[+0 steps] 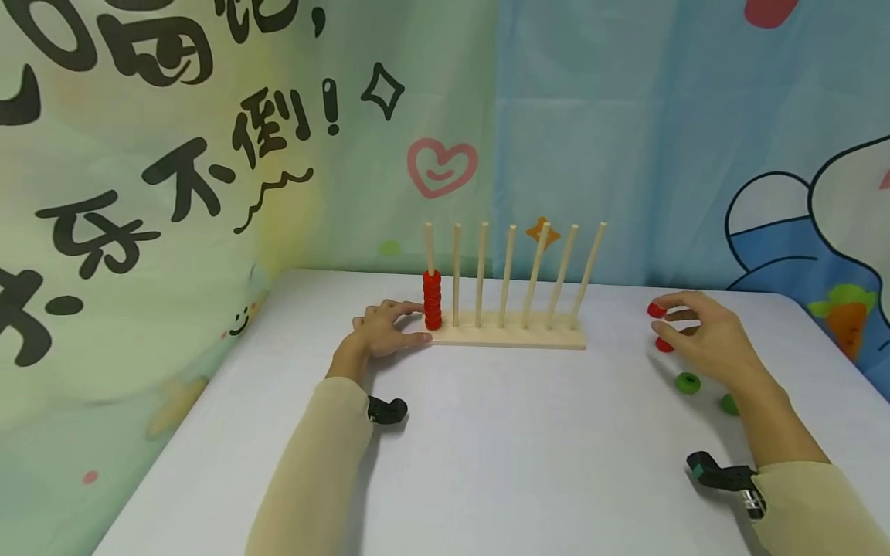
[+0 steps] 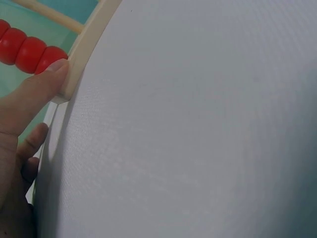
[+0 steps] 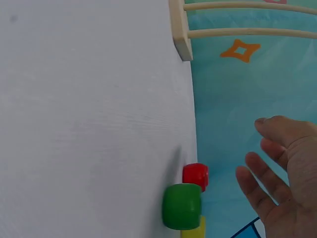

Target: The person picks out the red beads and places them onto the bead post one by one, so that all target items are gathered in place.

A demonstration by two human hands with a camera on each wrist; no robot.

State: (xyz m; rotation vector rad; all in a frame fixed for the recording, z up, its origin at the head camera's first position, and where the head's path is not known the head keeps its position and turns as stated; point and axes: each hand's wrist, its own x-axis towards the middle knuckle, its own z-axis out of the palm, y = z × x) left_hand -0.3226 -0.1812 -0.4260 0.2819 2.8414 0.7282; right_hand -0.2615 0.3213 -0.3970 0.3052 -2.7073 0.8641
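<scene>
A pale wooden peg rack [image 1: 511,336] stands on the white table, several upright pegs along its base. Red beads [image 1: 433,301] are stacked on its leftmost peg. My left hand [image 1: 382,328] holds the left end of the base, thumb [image 2: 52,74] at the front edge and index finger stretched behind. My right hand [image 1: 709,336], fingers spread and bent, hovers above loose beads at the right. Beside its fingertips are a red bead [image 1: 656,310] and another red bead [image 1: 664,344]. In the right wrist view the gap between thumb and fingers is bare.
A green bead [image 1: 687,383] lies nearer than the red ones, with another green bead [image 1: 730,405] partly behind my right wrist. A yellow bead [image 3: 194,231] shows in the right wrist view. A printed cloth [image 1: 577,116] hangs behind the table [image 1: 514,432].
</scene>
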